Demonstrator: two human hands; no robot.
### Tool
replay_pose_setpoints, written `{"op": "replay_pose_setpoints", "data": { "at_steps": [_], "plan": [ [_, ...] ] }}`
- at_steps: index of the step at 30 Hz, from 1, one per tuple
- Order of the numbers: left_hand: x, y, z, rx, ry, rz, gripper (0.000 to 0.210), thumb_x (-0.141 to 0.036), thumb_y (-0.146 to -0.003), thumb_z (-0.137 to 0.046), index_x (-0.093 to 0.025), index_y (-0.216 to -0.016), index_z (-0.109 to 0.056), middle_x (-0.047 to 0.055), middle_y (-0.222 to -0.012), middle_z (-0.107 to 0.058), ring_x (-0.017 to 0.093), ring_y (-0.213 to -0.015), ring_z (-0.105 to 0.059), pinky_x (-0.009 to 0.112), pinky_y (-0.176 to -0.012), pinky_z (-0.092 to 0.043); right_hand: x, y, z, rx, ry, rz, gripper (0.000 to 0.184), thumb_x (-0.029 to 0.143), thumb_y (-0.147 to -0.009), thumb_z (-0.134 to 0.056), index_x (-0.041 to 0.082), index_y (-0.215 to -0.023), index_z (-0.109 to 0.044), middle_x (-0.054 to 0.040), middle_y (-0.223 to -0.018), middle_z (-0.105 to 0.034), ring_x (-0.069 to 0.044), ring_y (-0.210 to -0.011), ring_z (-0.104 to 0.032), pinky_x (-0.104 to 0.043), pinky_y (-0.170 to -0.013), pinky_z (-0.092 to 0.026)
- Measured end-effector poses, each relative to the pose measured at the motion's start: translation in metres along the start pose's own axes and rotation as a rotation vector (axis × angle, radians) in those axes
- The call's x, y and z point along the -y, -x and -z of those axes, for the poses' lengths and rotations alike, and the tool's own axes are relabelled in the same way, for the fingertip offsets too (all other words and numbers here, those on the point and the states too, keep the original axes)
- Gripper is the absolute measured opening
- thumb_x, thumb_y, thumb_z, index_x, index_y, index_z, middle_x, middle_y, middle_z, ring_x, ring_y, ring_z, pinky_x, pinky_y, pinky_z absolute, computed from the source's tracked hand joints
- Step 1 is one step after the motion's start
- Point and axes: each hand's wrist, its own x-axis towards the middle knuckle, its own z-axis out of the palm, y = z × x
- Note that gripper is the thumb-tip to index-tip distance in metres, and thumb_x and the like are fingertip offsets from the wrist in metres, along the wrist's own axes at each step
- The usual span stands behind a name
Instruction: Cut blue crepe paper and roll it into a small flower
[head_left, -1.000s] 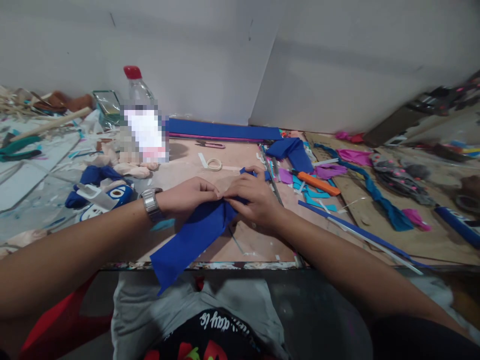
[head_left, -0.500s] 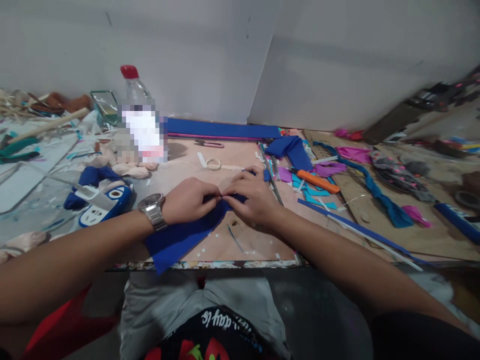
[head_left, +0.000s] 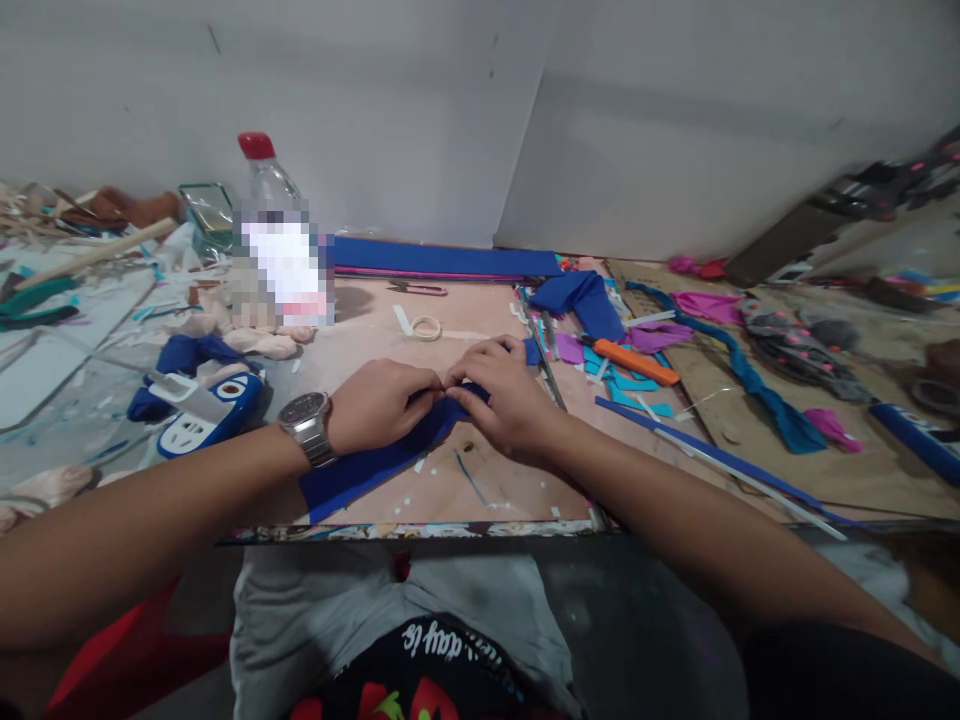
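Your left hand (head_left: 381,405) and right hand (head_left: 504,402) meet at the fingertips, each pinching the blue fabric strip (head_left: 375,468) between thumb and fingers, while the strip slants below your left hand toward the near edge of the worktable (head_left: 532,490), its upper part partly hidden behind your fingers. Beyond your hands lie a pale ring (head_left: 426,328) and, farther back, small snips (head_left: 417,290); to your right you have an orange cutter (head_left: 637,363), and the red-capped bottle (head_left: 276,182) stands at back left.
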Motion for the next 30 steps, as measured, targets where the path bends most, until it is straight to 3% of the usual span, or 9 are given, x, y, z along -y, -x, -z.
{"op": "replay_pose_setpoints", "data": {
  "at_steps": [6, 16, 24, 30],
  "plan": [
    [-0.0017, 0.0008, -0.0008, 0.001, 0.104, 0.026, 0.024, -0.029, -0.101, -0.052, -0.019, -0.103, -0.074, 0.006, -0.090, -0.079, 0.021, -0.078, -0.070, 0.031, -0.070, -0.040, 0.0015, -0.0008, 0.0028, 0.040, 0.024, -0.005, 0.010, 0.021, -0.099, -0.055, 0.019, -0.097, -0.065, -0.0075, -0.099, -0.076, -0.027, -0.102, -0.062, -0.048, -0.102, -0.026],
    [0.0022, -0.0033, 0.0040, 0.042, 0.273, 0.109, 0.029, -0.032, -0.100, -0.052, -0.015, -0.088, -0.073, 0.002, -0.072, -0.069, 0.015, -0.065, -0.058, 0.029, -0.066, -0.036, -0.0001, -0.0017, 0.0004, 0.040, 0.010, -0.060, 0.009, 0.023, -0.099, -0.056, 0.020, -0.097, -0.064, -0.0081, -0.102, -0.076, -0.027, -0.102, -0.062, -0.048, -0.103, -0.026],
    [0.0024, -0.0040, 0.0057, 0.072, 0.390, 0.087, 0.029, -0.035, -0.101, -0.054, -0.018, -0.099, -0.077, 0.002, -0.085, -0.077, 0.015, -0.071, -0.064, 0.027, -0.071, -0.041, -0.0026, 0.0018, -0.0024, 0.002, -0.039, -0.005, 0.010, 0.029, -0.097, -0.063, 0.022, -0.098, -0.069, -0.0049, -0.101, -0.079, -0.027, -0.106, -0.063, -0.049, -0.103, -0.026],
    [0.0035, -0.0059, 0.0062, 0.097, 0.431, 0.126, 0.032, -0.036, -0.100, -0.054, -0.015, -0.087, -0.074, 0.000, -0.073, -0.069, 0.014, -0.067, -0.057, 0.027, -0.066, -0.038, -0.0048, 0.0012, -0.0036, -0.066, -0.044, -0.011, 0.008, 0.026, -0.096, -0.064, 0.021, -0.092, -0.069, -0.0048, -0.094, -0.079, -0.025, -0.098, -0.066, -0.049, -0.102, -0.028]
  ]
}}
